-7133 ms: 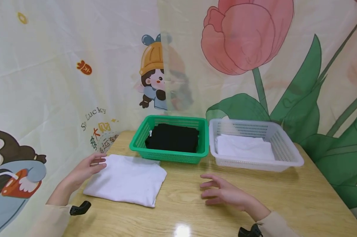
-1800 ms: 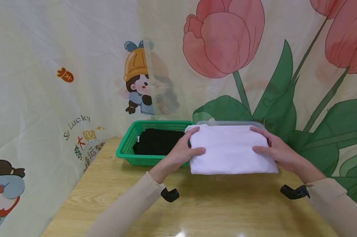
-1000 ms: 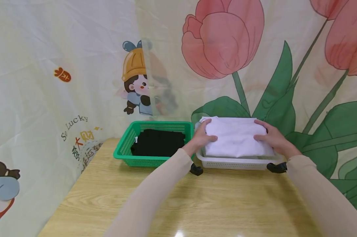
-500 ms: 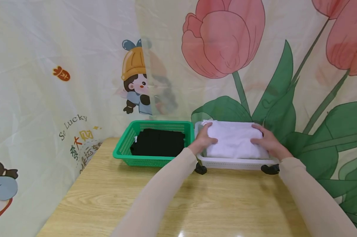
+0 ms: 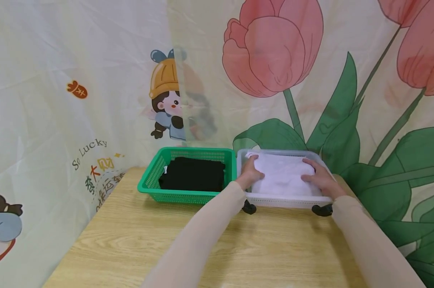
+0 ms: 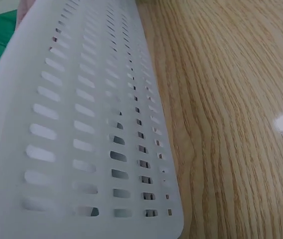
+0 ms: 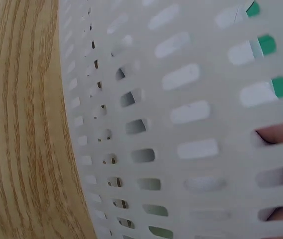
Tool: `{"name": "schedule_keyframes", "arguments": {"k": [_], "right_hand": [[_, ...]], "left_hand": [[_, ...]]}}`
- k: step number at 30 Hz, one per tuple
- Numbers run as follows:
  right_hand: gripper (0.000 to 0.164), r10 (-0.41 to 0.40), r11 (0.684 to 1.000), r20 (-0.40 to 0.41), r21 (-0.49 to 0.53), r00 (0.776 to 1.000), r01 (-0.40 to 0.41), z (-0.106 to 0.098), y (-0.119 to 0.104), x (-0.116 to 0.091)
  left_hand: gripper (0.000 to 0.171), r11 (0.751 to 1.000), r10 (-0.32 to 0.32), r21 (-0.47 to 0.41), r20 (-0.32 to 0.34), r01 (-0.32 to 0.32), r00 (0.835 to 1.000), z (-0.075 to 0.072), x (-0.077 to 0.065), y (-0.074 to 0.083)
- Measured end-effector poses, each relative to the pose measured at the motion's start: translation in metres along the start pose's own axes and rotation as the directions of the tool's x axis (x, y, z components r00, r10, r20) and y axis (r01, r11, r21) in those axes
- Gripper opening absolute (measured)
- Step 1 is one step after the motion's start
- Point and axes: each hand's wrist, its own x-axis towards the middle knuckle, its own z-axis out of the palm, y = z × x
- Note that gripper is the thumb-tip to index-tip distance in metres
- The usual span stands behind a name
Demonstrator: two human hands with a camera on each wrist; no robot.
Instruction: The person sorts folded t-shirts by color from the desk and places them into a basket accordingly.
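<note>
A folded white T-shirt (image 5: 282,176) lies low inside the white plastic basket (image 5: 287,202) in the head view. At its left side my left hand (image 5: 251,173) holds it, thumb on top and fingers at the far edge. My right hand (image 5: 322,179) grips the right side the same way. Only the basket's slotted wall (image 6: 81,124) shows in the left wrist view, with the hand hidden. Through slots of the basket wall (image 7: 171,114) in the right wrist view, bits of my right fingers (image 7: 278,133) appear.
Left of the white basket, close beside it, stands a green basket (image 5: 181,197) with folded black clothing (image 5: 193,175) inside. Both rest on a wooden table (image 5: 138,236). A printed curtain (image 5: 206,72) hangs right behind them.
The white T-shirt, first flat on the table at left, was carried over to the white basket and lowered into it. In the last second both hands sank further with it.
</note>
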Motion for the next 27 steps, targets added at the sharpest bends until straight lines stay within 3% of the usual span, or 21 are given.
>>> {"name": "schedule_keyframes", "arguments": {"k": [5,11,17,22,27], "right_hand": [[0.081,-0.006,1.000,0.014,0.016,1.000,0.006,0.003,0.002,0.003],[0.079,0.012,1.000,0.042,0.019,0.999,-0.013,0.010,0.006,0.009],[0.078,0.025,0.999,0.087,-0.029,0.996,-0.023,0.008,0.007,0.011],[0.078,0.027,0.992,0.151,-0.130,0.988,-0.007,0.001,-0.004,0.009],[0.078,0.078,0.978,0.195,-0.205,0.978,-0.037,-0.009,-0.027,-0.006]], "left_hand": [[0.083,0.999,-0.024,0.025,-0.003,0.024,1.000,0.004,-0.001,-0.005],[0.081,0.998,-0.058,-0.015,-0.014,0.058,0.998,0.004,0.003,-0.013],[0.078,0.993,-0.112,-0.035,0.000,0.112,0.994,0.002,0.000,-0.010],[0.078,0.990,-0.138,-0.021,0.065,0.139,0.988,-0.004,-0.003,-0.004],[0.079,0.997,-0.063,-0.022,0.205,0.069,0.977,-0.028,-0.013,0.007]]}}
